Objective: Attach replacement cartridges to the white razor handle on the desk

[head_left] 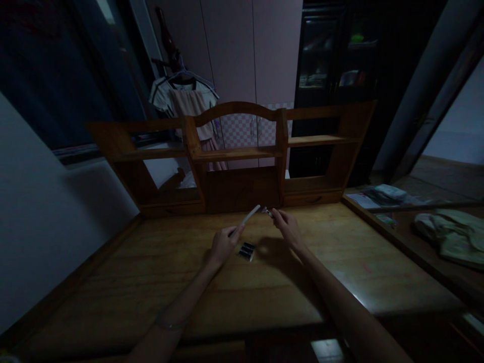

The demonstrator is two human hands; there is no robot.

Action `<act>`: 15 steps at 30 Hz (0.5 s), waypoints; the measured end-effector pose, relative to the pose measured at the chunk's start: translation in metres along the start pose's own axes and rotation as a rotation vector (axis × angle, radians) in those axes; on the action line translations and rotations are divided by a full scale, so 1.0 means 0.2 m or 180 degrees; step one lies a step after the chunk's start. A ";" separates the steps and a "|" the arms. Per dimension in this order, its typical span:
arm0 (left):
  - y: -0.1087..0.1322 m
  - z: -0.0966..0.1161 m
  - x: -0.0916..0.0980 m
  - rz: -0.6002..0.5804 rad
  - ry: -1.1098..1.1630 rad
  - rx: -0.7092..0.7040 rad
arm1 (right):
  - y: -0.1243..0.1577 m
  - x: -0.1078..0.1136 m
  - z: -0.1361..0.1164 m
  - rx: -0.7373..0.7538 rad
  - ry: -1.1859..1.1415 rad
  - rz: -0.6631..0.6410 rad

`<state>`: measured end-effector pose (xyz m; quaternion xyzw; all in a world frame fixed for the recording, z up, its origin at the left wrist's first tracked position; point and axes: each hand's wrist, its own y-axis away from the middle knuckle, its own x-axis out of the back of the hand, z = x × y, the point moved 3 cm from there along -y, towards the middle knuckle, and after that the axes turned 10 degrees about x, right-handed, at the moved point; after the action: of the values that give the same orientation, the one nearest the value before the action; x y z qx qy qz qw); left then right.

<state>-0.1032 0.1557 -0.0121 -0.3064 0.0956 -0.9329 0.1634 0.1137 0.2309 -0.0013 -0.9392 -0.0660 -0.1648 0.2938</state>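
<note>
Dim light falls on a wooden desk (162,267), and at its far edge stands a wooden shelf unit (238,154). Behind this unit there are pale wardrobe doors (230,60), and some clothes (189,106) hang on a hanger beside them. Above the desk, the left hand (224,244) has its grip closed around the lower end of a slim pale stick (251,215), which tilts up to the right. The right hand (288,228) pinches a small object (268,213) between the fingertips; it is too dark to tell what it is. Stick and object come very near to each other, but I cannot tell if they touch. Below them, between the two hands, a small dark pack (247,250) lies on the desk.
</note>
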 end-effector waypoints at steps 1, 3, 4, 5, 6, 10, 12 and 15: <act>0.00 0.00 0.01 0.0082 -0.0039 0.0011 | -0.01 -0.02 0.02 -0.0349 -0.0601 -0.0315; 0.00 0.00 0.02 0.0212 -0.0046 0.0008 | -0.02 -0.07 0.06 -0.0991 -0.1616 -0.0950; 0.00 0.00 0.03 0.0246 -0.0014 -0.0008 | -0.02 -0.09 0.07 -0.1199 -0.1971 -0.1169; 0.00 0.01 0.03 0.0249 0.0027 -0.0035 | -0.02 -0.11 0.08 -0.1315 -0.2225 -0.1297; 0.01 0.01 0.03 0.0226 0.0064 -0.0067 | -0.02 -0.12 0.08 -0.1362 -0.2391 -0.1355; 0.03 0.04 0.01 0.0035 0.0097 -0.0168 | 0.00 -0.13 0.06 -0.1142 -0.2619 -0.1227; 0.04 0.04 0.00 -0.0012 0.0084 -0.0184 | 0.01 -0.12 0.04 -0.1016 -0.2667 -0.1161; 0.03 0.04 0.00 -0.0009 0.0056 -0.0187 | 0.03 -0.12 0.00 -0.0982 -0.2652 -0.1092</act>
<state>-0.0963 0.1488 -0.0073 -0.3030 0.1240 -0.9326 0.1521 0.0935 0.2264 -0.0127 -0.9335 -0.3072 0.1718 0.0680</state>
